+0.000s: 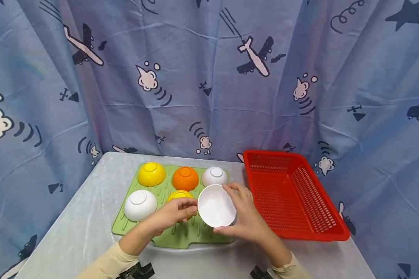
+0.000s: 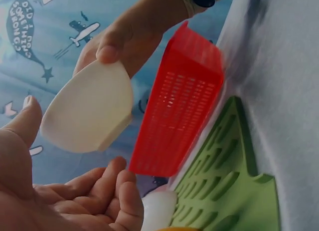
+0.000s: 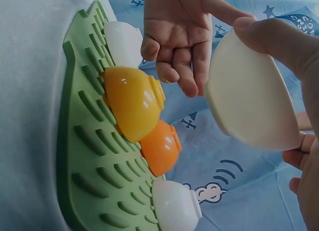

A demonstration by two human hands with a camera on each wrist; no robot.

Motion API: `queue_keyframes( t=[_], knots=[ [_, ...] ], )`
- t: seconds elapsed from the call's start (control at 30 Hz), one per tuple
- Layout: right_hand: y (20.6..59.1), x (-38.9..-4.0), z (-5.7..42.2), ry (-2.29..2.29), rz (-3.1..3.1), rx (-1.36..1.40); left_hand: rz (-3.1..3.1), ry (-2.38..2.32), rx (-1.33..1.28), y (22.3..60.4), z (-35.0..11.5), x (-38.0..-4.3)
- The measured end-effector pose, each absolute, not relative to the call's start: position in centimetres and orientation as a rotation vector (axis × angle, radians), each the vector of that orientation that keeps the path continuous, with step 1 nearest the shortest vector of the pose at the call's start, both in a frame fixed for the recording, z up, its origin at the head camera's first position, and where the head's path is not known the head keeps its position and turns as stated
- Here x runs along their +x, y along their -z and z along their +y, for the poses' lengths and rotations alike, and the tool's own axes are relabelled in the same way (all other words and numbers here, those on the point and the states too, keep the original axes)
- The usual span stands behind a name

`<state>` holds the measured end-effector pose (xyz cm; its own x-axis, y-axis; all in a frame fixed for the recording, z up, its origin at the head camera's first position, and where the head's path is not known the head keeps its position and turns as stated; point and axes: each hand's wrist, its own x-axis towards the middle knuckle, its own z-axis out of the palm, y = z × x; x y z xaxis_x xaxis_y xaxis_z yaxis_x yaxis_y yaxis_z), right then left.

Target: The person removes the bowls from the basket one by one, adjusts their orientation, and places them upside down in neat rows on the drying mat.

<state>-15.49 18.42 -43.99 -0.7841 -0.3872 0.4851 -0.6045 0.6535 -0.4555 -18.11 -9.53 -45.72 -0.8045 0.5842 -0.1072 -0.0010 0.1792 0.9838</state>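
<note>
My right hand grips a white bowl by its rim, with the thumb on one side and fingers on the other. The bowl is tilted so its inside faces me in the head view. My left hand is beside the bowl's left edge with fingers loosely bent. In the left wrist view a gap shows between that palm and the bowl. Below both hands lies a green drying mat. Upside down on it are a yellow bowl partly hidden by my left hand and a white bowl.
Along the mat's back row, a yellow bowl, an orange bowl and a white bowl stand upside down. A red plastic basket is to the right on the table. A blue patterned curtain hangs behind.
</note>
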Motion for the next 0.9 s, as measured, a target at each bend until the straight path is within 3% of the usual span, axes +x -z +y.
queue_keyframes(
  t=[0.5,0.9],
  knots=[
    [44.8,-15.4,17.6,-0.770,-2.477,0.851,1.777,-1.844,0.562,46.6,-9.0,-18.1],
    [43.9,-15.2,17.7,-0.757,-2.473,0.881,2.066,-1.928,0.557,45.2,-9.0,-17.9]
  ],
)
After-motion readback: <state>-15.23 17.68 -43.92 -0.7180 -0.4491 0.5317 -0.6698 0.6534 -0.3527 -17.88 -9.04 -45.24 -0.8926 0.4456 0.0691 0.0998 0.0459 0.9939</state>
